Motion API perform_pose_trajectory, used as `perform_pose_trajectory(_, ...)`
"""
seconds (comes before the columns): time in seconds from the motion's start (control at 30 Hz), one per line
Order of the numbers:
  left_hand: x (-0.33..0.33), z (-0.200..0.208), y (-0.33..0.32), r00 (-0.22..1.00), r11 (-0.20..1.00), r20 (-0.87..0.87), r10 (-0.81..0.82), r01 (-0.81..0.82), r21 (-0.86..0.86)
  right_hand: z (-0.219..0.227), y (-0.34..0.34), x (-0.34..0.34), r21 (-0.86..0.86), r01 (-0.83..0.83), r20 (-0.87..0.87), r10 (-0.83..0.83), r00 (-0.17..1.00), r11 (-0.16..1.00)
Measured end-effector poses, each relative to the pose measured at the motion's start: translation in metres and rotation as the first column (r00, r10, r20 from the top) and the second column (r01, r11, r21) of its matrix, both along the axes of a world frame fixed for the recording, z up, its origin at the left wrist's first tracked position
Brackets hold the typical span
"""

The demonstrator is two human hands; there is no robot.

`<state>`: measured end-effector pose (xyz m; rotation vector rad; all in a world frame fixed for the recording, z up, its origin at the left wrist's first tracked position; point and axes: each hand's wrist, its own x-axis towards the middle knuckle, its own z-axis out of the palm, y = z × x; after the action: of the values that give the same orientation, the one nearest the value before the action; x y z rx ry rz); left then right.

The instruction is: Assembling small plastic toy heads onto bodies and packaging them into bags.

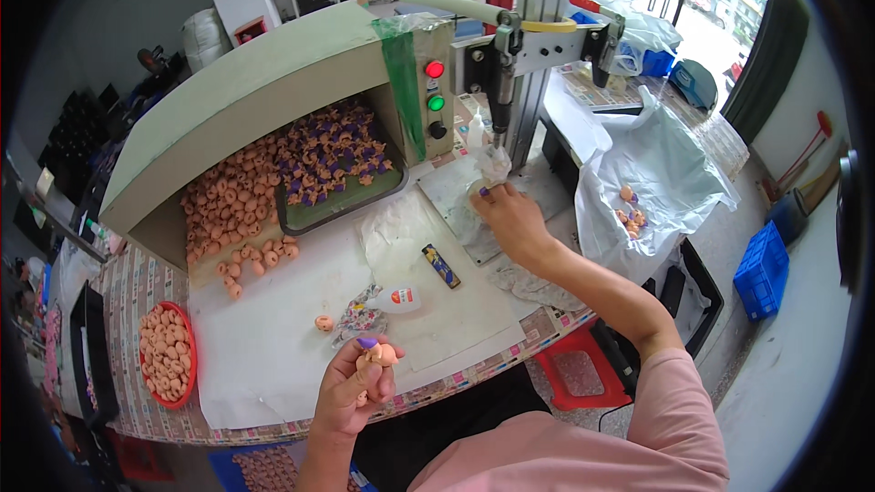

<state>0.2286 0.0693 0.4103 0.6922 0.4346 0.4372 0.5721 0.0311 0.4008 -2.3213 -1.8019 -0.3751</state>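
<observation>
My left hand [351, 392] is closed near the table's front edge. Its fingertips pinch a small peach-coloured doll figure [385, 355] with a purple pointed part; another bit of peach shows lower down, against the palm. My right hand [510, 219] reaches to the metal base plate [456, 210] of the toggle press [501, 82], under its plunger. The fingers there are closed around a small purple piece [484, 191], mostly hidden by them and by crumpled clear plastic. In front of me lie a white glue bottle [399, 299], a dark patterned tube or packet [441, 266] and a single peach doll head [324, 322].
Behind stands a beige machine housing [273, 73] with lit red and green buttons. Under it are heaped peach heads [228, 191] and a dark tray [342, 208] of purple-and-peach figures. A red basin [190, 346] of peach parts sits left, a plastic-lined bin [656, 182] right.
</observation>
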Motion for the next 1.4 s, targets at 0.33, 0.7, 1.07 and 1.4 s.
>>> perform_pose_trajectory(0.33,0.011,-0.012,0.013,0.987,0.989,-0.089,0.136,-0.129,0.078,0.08,-0.13,0.089,0.452,0.242,-0.219,-0.157,0.963,0.859)
perform_pose_trajectory(0.7,0.164,0.033,0.059,0.924,0.874,-0.375,-0.074,0.241,0.421,0.103,-0.18,0.113,0.151,0.206,-0.219,-0.171,0.961,0.967)
perform_pose_trajectory(1.07,0.286,-0.027,0.073,0.926,0.213,-0.15,0.346,0.078,0.974,0.163,-0.145,0.02,0.134,-0.16,-0.274,0.192,0.943,0.978)
perform_pose_trajectory(1.4,0.279,-0.027,0.051,0.89,0.104,-0.03,0.455,-0.019,0.994,0.185,-0.024,0.024,0.638,-0.397,0.092,0.447,0.89,0.66)
